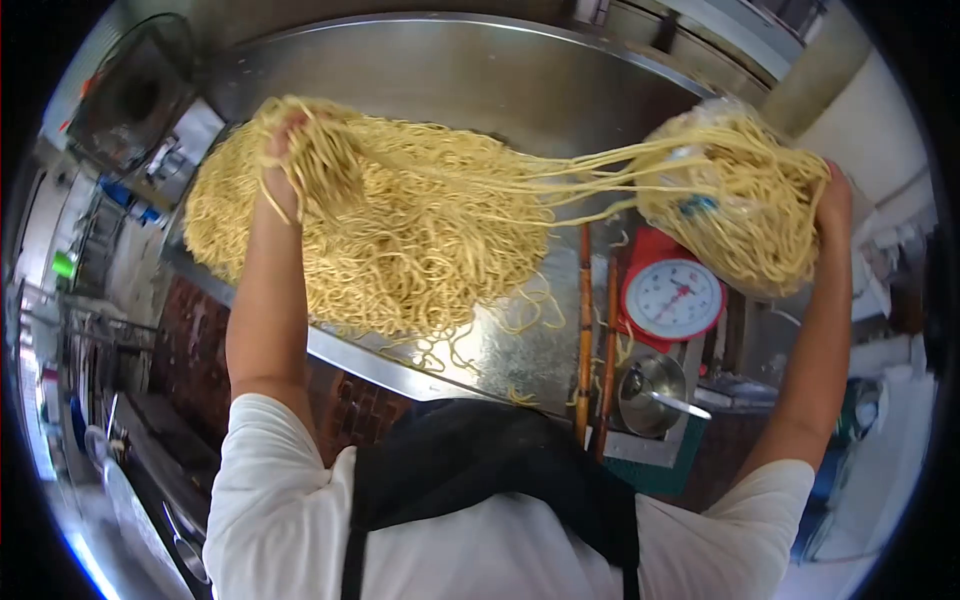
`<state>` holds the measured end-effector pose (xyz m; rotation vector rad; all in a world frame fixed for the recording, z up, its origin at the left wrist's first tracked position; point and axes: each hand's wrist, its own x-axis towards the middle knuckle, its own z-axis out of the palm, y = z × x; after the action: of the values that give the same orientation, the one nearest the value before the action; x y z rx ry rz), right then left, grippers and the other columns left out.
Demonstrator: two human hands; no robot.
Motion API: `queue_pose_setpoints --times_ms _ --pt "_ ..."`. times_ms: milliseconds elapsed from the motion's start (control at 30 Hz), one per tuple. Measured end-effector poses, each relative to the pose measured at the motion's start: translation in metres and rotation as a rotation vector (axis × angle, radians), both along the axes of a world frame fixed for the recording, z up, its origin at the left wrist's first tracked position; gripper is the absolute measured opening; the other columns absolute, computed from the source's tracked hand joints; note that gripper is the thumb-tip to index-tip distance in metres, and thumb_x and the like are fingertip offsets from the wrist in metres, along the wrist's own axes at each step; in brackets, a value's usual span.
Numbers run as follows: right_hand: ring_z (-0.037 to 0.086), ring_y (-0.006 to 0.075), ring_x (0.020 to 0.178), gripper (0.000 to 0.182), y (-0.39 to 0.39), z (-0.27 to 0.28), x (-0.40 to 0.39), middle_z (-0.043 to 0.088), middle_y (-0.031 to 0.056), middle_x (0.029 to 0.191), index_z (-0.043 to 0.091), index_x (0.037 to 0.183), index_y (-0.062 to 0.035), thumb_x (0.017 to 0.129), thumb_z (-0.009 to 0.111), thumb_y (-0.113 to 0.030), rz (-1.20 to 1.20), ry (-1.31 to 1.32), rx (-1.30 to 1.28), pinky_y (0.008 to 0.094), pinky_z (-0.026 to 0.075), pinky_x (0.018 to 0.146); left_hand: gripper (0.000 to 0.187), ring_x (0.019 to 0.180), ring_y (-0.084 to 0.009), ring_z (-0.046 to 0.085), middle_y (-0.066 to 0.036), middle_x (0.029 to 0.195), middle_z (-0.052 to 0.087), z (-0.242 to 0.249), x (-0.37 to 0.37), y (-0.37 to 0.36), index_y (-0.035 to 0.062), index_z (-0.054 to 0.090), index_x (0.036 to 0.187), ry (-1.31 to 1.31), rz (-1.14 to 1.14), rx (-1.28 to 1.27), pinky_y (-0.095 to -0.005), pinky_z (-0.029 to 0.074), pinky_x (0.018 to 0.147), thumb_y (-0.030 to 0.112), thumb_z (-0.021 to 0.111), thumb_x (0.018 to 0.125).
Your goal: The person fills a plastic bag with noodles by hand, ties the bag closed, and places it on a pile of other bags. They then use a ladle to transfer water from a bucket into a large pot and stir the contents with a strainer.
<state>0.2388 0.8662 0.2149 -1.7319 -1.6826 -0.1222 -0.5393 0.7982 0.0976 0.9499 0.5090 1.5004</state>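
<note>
Thick yellow noodles lie in a broad heap on the metal table. Over the heap's left end, my left hand is closed around a hanging bunch of noodles. Out to the right, my right hand grips the side of a bulging bundle of noodles in a clear plastic bag; its fingers are partly hidden. Several long strands stretch between the heap and this bundle. Beneath the bundle is a red scale with a round white dial.
Two bamboo poles run along the table's right part. Beside them, below the scale, stands a metal bowl with a spoon in it. A raised metal wall bounds the table's far side. At upper left stands a dark fan-like frame.
</note>
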Motion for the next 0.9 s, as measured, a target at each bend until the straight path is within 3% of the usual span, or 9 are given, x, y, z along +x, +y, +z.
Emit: queue_pose_setpoints --times_ms 100,167,233,333,533,600,733,800,900 --pt "0.068 0.0244 0.089 0.031 -0.006 0.007 -0.014 0.072 0.0146 0.099 0.068 0.111 -0.0049 0.084 0.064 -0.018 0.031 -0.123 -0.006 0.0345 0.051 0.081 0.031 0.092 -0.0265 0.067 -0.014 0.105 0.068 -0.103 0.018 0.017 -0.0004 0.063 0.112 0.198 -0.200 -0.582 -0.0387 0.058 0.080 0.021 0.065 0.090" --pt "0.068 0.0273 0.091 0.033 -0.011 0.012 -0.022 0.072 0.0157 0.101 0.068 0.113 -0.0058 0.083 0.065 -0.019 0.049 -0.188 0.006 0.0361 0.051 0.082 0.030 0.100 -0.0258 0.066 -0.016 0.101 0.068 -0.106 0.081 -0.001 0.0009 0.065 0.111 0.932 -0.253 -0.341 -0.0402 0.058 0.082 0.019 0.068 0.088" --pt "0.067 0.0260 0.091 0.035 -0.032 0.025 -0.046 0.071 0.0156 0.100 0.066 0.115 -0.0029 0.082 0.067 -0.017 0.065 -0.037 -0.105 0.0361 0.051 0.082 0.050 0.114 -0.0288 0.063 -0.019 0.115 0.068 -0.043 0.125 -0.018 0.0034 0.062 0.125 1.669 -0.360 -0.549 -0.0414 0.052 0.097 0.027 0.076 0.083" --pt "0.067 0.0272 0.092 0.041 -0.048 0.042 -0.053 0.071 0.0161 0.101 0.064 0.118 -0.0028 0.080 0.069 -0.018 0.131 -0.259 -0.199 0.0364 0.051 0.083 0.073 0.122 -0.0337 0.059 -0.021 0.133 0.059 -0.039 0.120 0.017 0.0045 0.055 0.136 2.018 -0.393 -0.261 -0.0430 0.045 0.107 0.038 0.081 0.077" --pt "0.069 0.0232 0.092 0.039 -0.108 0.078 -0.129 0.073 0.0151 0.103 0.070 0.114 -0.0054 0.081 0.073 -0.027 -0.085 -0.079 -0.364 0.0340 0.055 0.081 0.131 0.148 -0.0358 0.023 -0.023 0.156 0.032 0.024 0.286 -0.001 0.0045 0.019 0.156 1.168 -0.351 0.207 -0.0479 0.024 0.119 0.062 0.085 0.058" --pt "0.069 0.0250 0.090 0.034 -0.110 0.078 -0.132 0.073 0.0151 0.102 0.070 0.113 -0.0050 0.084 0.069 -0.022 0.046 -0.082 -0.368 0.0346 0.055 0.081 0.120 0.147 -0.0341 0.026 -0.022 0.155 0.033 -0.007 0.336 0.008 0.0005 0.021 0.154 0.974 -0.198 0.150 -0.0474 0.025 0.118 0.072 0.070 0.071" --pt "0.069 0.0272 0.087 0.028 -0.077 0.054 -0.107 0.072 0.0169 0.100 0.070 0.110 -0.0048 0.088 0.062 -0.020 0.137 -0.190 -0.332 0.0368 0.054 0.078 0.102 0.131 -0.0313 0.048 -0.021 0.136 0.055 -0.043 0.379 0.012 -0.0003 0.028 0.151 0.308 -0.576 -0.195 -0.0453 0.032 0.113 0.081 0.026 0.089" --pt "0.067 0.0284 0.092 0.042 -0.057 0.036 -0.081 0.071 0.0161 0.101 0.064 0.119 -0.0031 0.080 0.070 -0.019 0.284 -0.321 -0.147 0.0367 0.052 0.082 0.099 0.112 -0.0303 0.061 -0.020 0.118 0.064 -0.048 0.369 0.005 -0.0008 0.036 0.146 0.351 -0.865 -0.108 -0.0430 0.040 0.106 0.079 0.034 0.089" --pt "0.068 0.0264 0.090 0.042 -0.061 0.032 -0.080 0.071 0.0157 0.098 0.064 0.120 -0.0040 0.081 0.069 -0.018 0.281 -0.307 -0.110 0.0353 0.052 0.081 0.068 0.081 -0.0176 0.063 -0.012 0.097 0.068 0.017 0.358 -0.027 0.0031 0.057 0.128 0.829 -0.804 -0.091 -0.0322 0.051 0.072 0.057 0.062 0.088"
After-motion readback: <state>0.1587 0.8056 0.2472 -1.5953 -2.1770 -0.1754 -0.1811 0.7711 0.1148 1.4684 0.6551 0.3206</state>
